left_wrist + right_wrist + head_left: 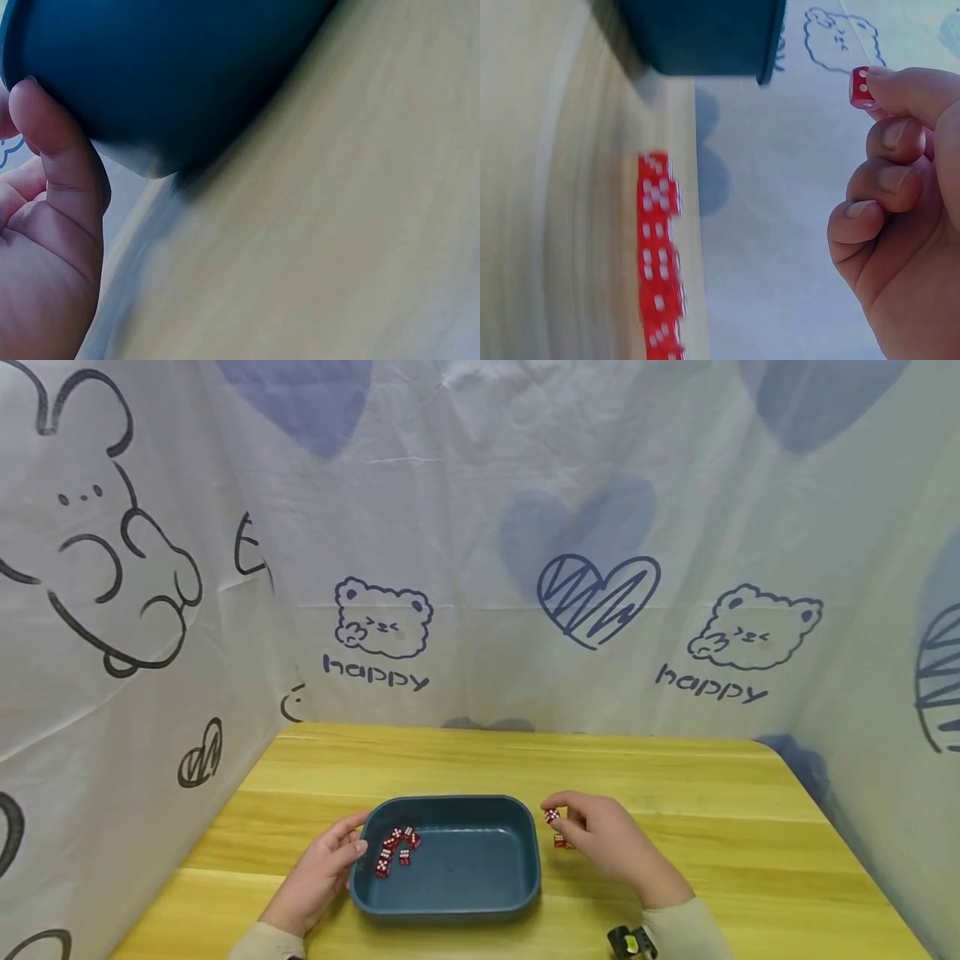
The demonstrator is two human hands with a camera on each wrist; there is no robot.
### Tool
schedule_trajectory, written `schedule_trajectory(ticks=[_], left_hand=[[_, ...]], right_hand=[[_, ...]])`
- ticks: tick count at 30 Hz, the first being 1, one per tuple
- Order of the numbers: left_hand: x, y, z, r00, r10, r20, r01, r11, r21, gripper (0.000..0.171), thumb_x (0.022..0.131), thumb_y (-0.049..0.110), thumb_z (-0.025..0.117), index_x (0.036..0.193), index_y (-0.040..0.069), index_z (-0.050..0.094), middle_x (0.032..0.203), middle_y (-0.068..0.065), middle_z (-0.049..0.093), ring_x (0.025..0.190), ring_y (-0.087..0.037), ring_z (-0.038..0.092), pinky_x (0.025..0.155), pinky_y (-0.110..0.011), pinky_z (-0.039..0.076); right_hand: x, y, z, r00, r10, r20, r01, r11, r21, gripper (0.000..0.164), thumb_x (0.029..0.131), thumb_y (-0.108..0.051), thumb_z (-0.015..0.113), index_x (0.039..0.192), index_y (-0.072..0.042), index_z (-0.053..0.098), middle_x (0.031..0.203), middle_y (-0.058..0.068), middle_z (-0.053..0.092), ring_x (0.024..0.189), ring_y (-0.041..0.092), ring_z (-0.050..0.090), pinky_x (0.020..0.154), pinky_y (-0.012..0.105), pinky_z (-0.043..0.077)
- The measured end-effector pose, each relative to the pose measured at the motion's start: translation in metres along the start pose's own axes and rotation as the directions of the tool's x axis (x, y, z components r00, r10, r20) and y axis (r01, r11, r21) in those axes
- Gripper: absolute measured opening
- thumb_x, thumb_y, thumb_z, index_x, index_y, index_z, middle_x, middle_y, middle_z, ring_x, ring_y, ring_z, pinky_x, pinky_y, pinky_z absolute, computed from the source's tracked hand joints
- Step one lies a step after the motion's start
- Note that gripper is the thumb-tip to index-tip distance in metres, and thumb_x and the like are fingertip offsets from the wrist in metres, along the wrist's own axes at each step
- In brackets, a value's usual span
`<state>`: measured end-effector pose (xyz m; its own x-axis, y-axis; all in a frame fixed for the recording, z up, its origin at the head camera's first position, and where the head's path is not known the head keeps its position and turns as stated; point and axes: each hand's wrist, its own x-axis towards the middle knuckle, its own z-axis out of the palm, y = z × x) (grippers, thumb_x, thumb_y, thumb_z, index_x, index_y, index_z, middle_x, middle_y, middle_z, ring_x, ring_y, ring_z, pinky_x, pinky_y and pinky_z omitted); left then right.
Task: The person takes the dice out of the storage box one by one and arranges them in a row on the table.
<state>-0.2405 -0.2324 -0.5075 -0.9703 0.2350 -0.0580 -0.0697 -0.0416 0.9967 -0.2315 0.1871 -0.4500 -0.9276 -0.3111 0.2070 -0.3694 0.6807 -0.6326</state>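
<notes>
A dark teal plastic basin [480,881] sits on the table, with several red dice [383,863] with white pips grouped at its left end. My left hand [324,870] holds the basin's left rim, its thumb over the edge and its fingers along the outside. Just off the right side, my right hand [613,842] pinches one red die [860,88] between thumb and forefinger. Its other fingers curl toward the palm. Below that hand, a row of red dice [658,247] lies on the tabletop; in the head view the hand hides most of it.
The yellow wood-grain table [405,760] ends at a white cloth backdrop [480,685] printed with hearts and bears. Cloth also hangs at the left and right sides. A dark band with a yellow-green piece [632,943] shows at the right sleeve.
</notes>
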Motion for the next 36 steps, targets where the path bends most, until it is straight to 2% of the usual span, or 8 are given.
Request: schedule_trajectory(ticks=[5, 11, 17, 25, 36], left_hand=[[-0.001, 0.000, 0.000, 1.000, -0.002, -0.007, 0.002, 1.000, -0.003, 0.059, 0.101, 0.008, 0.057, 0.153, -0.005, 0.032, 0.105, -0.014, 0.053, 0.071, -0.014, 0.053, 0.056, -0.022, 0.046], [0.000, 0.001, 0.001, 1.000, -0.016, -0.007, 0.016, 1.000, -0.002, 0.059, 0.101, 0.008, 0.056, 0.154, -0.004, 0.032, 0.105, -0.014, 0.052, 0.071, -0.014, 0.052, 0.056, -0.022, 0.045], [0.001, 0.000, -0.001, 1.000, -0.002, 0.005, 0.002, 1.000, -0.003, 0.060, 0.101, 0.009, 0.057, 0.154, -0.005, 0.031, 0.104, -0.013, 0.051, 0.070, -0.013, 0.051, 0.055, -0.021, 0.045], [0.001, -0.004, -0.003, 1.000, -0.021, -0.023, 0.021, 1.000, -0.001, 0.058, 0.101, 0.009, 0.057, 0.153, -0.001, 0.035, 0.104, -0.013, 0.051, 0.069, -0.014, 0.051, 0.056, -0.022, 0.045], [0.001, -0.003, -0.001, 0.999, -0.022, -0.027, 0.022, 1.000, 0.000, 0.056, 0.102, 0.008, 0.055, 0.153, -0.001, 0.034, 0.104, -0.013, 0.051, 0.070, -0.013, 0.050, 0.056, -0.021, 0.045]], right_hand=[[-0.008, 0.014, -0.015, 0.999, 0.047, -0.015, -0.047, 0.999, -0.013, 0.019, 0.098, -0.025, 0.069, 0.116, -0.029, 0.070, 0.064, -0.007, 0.050, 0.054, 0.009, 0.045, 0.051, 0.026, 0.041], [-0.020, 0.035, -0.031, 0.993, 0.111, -0.031, -0.112, 0.994, -0.018, 0.021, 0.098, -0.025, 0.068, 0.120, -0.024, 0.070, 0.066, -0.005, 0.052, 0.055, 0.011, 0.044, 0.051, 0.027, 0.041], [-0.024, 0.054, -0.043, 0.989, 0.145, -0.041, -0.146, 0.989, -0.025, 0.024, 0.100, -0.024, 0.066, 0.122, -0.018, 0.069, 0.069, -0.002, 0.053, 0.058, 0.014, 0.045, 0.052, 0.029, 0.041], [-0.030, 0.077, -0.051, 0.977, 0.210, -0.047, -0.211, 0.977, -0.017, 0.026, 0.100, -0.023, 0.065, 0.124, -0.014, 0.068, 0.070, 0.001, 0.049, 0.060, 0.017, 0.044, 0.053, 0.030, 0.039], [-0.035, 0.097, -0.050, 0.962, 0.269, 0.039, -0.271, 0.962, 0.024, 0.026, 0.100, -0.020, 0.064, 0.123, -0.012, 0.069, 0.074, 0.002, 0.051, 0.063, 0.018, 0.045, 0.058, 0.033, 0.041]])
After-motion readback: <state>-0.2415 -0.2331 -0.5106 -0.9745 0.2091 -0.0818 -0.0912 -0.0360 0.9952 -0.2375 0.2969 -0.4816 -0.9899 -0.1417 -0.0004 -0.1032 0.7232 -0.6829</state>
